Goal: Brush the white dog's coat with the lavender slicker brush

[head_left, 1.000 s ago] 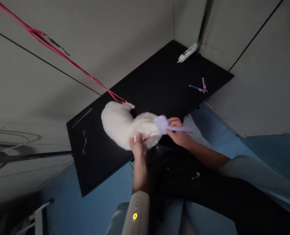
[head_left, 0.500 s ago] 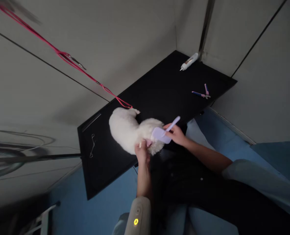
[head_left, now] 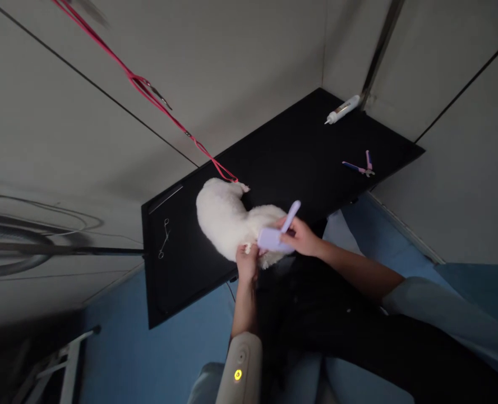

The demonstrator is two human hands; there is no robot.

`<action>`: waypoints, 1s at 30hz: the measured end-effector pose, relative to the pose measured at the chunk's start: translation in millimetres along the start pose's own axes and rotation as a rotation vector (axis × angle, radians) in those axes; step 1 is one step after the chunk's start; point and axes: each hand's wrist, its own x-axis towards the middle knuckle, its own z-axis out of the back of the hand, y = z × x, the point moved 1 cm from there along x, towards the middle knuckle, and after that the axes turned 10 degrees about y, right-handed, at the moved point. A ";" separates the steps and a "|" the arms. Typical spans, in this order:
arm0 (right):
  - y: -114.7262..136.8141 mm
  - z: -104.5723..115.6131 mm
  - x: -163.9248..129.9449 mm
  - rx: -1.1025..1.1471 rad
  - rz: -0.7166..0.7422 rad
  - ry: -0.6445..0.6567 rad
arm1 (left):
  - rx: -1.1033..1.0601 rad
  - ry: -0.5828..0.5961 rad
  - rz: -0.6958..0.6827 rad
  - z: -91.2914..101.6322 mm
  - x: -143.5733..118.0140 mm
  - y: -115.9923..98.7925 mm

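1. A black rectangular grooming table (head_left: 291, 151) stands in a corner of grey walls. A white tube-shaped bottle (head_left: 342, 110) lies at its far corner, and a purple-handled pair of clippers (head_left: 359, 167) lies near its right edge.
2. Thin metal scissors-like forceps (head_left: 164, 238) lie near the table's left edge, well apart from the hands.
3. A small white fluffy dog (head_left: 236, 221) lies at the table's near edge, with a red leash (head_left: 171, 118) running from its neck up to the left.
4. The left hand (head_left: 247, 264) is closed on the dog's hind end.
5. The right hand (head_left: 301, 237) grips a lilac plastic brush (head_left: 276, 234), whose head rests on the dog's rump just beside the left hand.
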 end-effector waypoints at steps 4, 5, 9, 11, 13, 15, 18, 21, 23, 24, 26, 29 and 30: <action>8.2 4.1 10.2 -0.017 -0.032 -0.101 | -0.012 0.040 -0.017 6.7 -3.2 0.4; 10.8 4.8 12.6 -0.037 -0.004 -0.168 | -0.024 0.040 -0.020 8.3 -4.5 -0.1; 17.7 -8.4 22.7 -0.040 -0.004 0.140 | -0.061 0.023 0.012 16.2 -11.2 -4.7; 18.8 -16.6 28.5 -0.013 -0.063 0.166 | -0.068 0.041 0.026 22.8 -15.0 -7.1; 20.2 -22.1 34.5 -0.015 -0.057 0.010 | -0.059 0.051 0.031 31.5 -18.6 -8.5; 21.1 -28.4 41.4 -0.010 -0.040 0.038 | -0.033 0.057 0.039 40.7 -21.1 -8.7; 16.2 -37.8 58.0 0.038 -0.128 0.291 | 0.042 0.092 0.040 50.5 -21.8 -8.2; 0.5 -40.5 80.2 0.160 -0.253 0.160 | 0.113 0.053 -0.018 50.9 -19.8 -3.1; -14.7 -42.2 87.8 0.287 -0.368 0.123 | 0.126 -0.105 -0.078 44.9 -19.5 7.8; -22.6 -43.3 87.4 0.342 -0.436 0.147 | 0.117 -0.221 -0.102 39.9 -20.3 16.0; -36.4 -44.2 79.0 0.408 -0.532 0.203 | 0.039 -0.466 -0.104 25.6 -23.8 36.3; -48.5 -42.7 56.1 0.410 -0.523 0.252 | -0.297 -0.481 0.027 -1.9 -27.8 63.9; -50.4 -42.2 47.9 0.405 -0.506 0.258 | -0.441 -0.342 0.075 -10.4 -27.3 68.6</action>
